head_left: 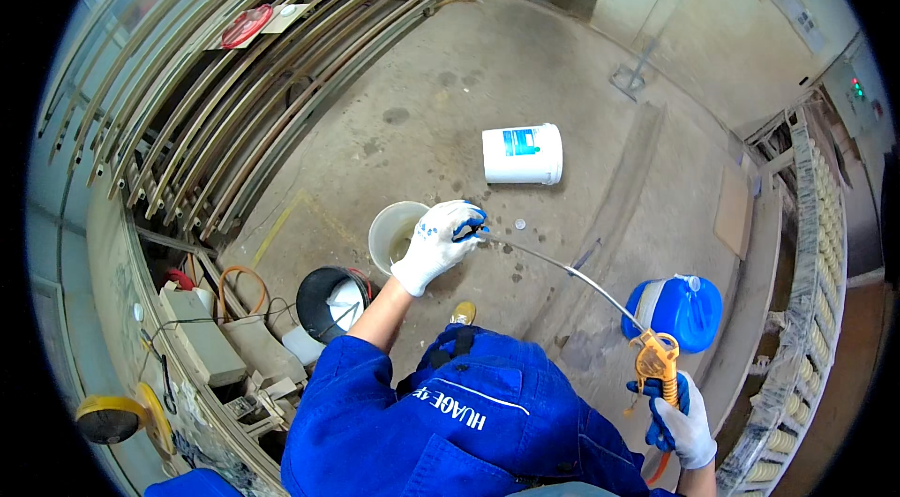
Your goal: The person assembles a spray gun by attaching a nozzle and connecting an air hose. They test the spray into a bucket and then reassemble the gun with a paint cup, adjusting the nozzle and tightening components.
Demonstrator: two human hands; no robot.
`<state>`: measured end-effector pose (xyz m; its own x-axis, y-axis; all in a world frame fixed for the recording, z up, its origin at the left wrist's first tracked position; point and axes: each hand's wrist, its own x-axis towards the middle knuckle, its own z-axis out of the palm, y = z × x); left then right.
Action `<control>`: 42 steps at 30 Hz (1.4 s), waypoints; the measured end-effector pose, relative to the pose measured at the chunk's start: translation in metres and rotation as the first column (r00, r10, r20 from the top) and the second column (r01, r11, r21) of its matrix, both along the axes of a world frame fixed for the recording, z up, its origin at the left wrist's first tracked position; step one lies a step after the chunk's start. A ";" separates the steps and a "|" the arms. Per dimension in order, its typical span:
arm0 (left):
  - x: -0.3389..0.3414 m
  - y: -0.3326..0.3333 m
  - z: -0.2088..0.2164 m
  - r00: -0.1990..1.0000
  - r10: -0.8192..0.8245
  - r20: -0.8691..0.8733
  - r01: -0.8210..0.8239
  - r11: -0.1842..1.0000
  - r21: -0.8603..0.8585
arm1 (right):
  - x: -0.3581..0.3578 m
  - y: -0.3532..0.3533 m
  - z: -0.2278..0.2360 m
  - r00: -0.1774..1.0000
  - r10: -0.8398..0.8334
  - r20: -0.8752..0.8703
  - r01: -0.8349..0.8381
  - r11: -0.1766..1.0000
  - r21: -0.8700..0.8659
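My right hand [687,424], in a white glove with blue palm, is wrapped round the handle of an orange air blow gun [656,358]. A long thin metal tube [544,255] runs from the gun up and leftward to my left hand. My left hand [439,242], gloved alike, is closed round the tube's far end; the tip and something dark there are mostly hidden by the fingers. Just behind and left of that hand, a white bucket [382,233] stands open on the floor, partly covered by the glove. An orange hose [660,467] leaves the gun's lower end.
A white lidded bucket [522,155] lies on its side ahead. A blue jerrycan [696,314] stands right, near a roller conveyor [814,309]. To the left are a black bucket [317,300], metal rails [281,89] and a cluttered bench [122,309]. A small clear cap [520,224] lies on the floor.
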<state>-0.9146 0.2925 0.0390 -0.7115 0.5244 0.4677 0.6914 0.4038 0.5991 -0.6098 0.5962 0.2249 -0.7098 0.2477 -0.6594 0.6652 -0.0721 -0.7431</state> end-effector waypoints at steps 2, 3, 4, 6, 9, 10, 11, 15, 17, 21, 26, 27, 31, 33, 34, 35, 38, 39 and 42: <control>-0.005 0.004 -0.004 0.992 -0.050 -0.119 0.035 0.992 -0.124 | 0.002 -0.006 -0.009 1.000 -0.017 0.024 0.016 0.999 0.048; -0.005 0.004 -0.004 0.988 -0.038 -0.148 0.016 0.989 -0.149 | 0.004 -0.002 -0.017 0.999 0.024 0.043 -0.025 0.999 0.041; -0.005 0.003 0.000 0.985 -0.042 -0.170 0.008 0.981 -0.194 | 0.000 0.000 -0.022 0.996 0.085 -0.008 -0.085 0.996 0.020; 0.001 -0.002 0.005 0.990 0.002 -0.138 -0.033 0.976 -0.217 | -0.023 -0.006 -0.018 0.994 0.106 0.035 -0.102 0.990 -0.098; -0.003 0.005 -0.015 0.961 -0.062 -0.270 -0.007 0.969 -0.248 | -0.014 0.005 -0.050 0.971 0.234 0.057 -0.234 0.972 -0.004; -0.001 0.004 -0.019 0.968 -0.046 -0.248 -0.018 0.968 -0.250 | -0.017 0.006 -0.055 0.952 0.305 0.008 -0.305 0.952 0.032; 0.000 0.002 -0.022 0.968 -0.063 -0.244 -0.008 0.959 -0.282 | -0.018 0.004 -0.055 0.936 0.349 0.053 -0.353 0.932 0.080; 0.005 -0.003 -0.023 0.984 -0.101 -0.146 0.044 0.934 -0.353 | -0.026 0.009 -0.039 0.884 0.397 0.245 -0.434 0.894 0.116; 0.003 -0.012 -0.030 0.985 -0.063 -0.162 0.008 0.946 -0.323 | -0.035 0.011 -0.023 0.897 0.278 0.344 -0.320 0.945 0.070; 0.001 -0.015 -0.031 0.992 0.002 -0.122 -0.033 0.968 -0.248 | -0.019 0.020 -0.018 0.940 0.216 0.264 -0.254 0.960 0.121; 0.006 -0.011 -0.027 0.957 -0.034 0.288 0.029 0.999 0.023 | -0.011 0.016 -0.020 0.959 0.212 0.190 -0.239 0.962 0.133; 0.005 -0.012 -0.027 0.937 -0.049 0.346 0.034 0.998 0.051 | -0.011 0.016 -0.019 0.963 0.189 0.189 -0.216 0.968 0.130; 0.011 -0.009 -0.021 0.732 -0.189 0.655 0.010 0.964 0.267 | -0.014 0.014 -0.011 0.964 0.163 0.211 -0.200 0.965 0.168; 0.008 -0.008 -0.028 0.819 -0.168 0.549 0.081 0.980 0.180 | -0.005 0.021 -0.019 0.955 0.201 0.219 -0.245 0.950 0.194; 0.007 -0.007 -0.028 0.856 -0.161 0.491 0.112 0.985 0.128 | -0.004 0.021 -0.018 0.955 0.201 0.220 -0.244 0.951 0.191; 0.007 -0.006 -0.025 0.854 -0.166 0.492 0.122 0.985 0.121 | -0.004 0.021 -0.017 0.954 0.200 0.221 -0.243 0.951 0.188; 0.010 -0.001 -0.009 0.826 -0.181 0.533 0.133 0.983 0.127 | -0.008 0.019 -0.011 0.957 0.185 0.223 -0.221 0.964 0.149; 0.011 0.001 -0.007 0.799 -0.187 0.572 0.124 0.981 0.147 | -0.008 0.019 -0.012 0.965 0.180 0.191 -0.210 0.967 0.147; 0.010 0.000 -0.011 0.765 -0.224 0.604 0.140 0.973 0.184 | -0.001 0.017 -0.019 0.983 0.163 0.088 -0.175 0.973 0.148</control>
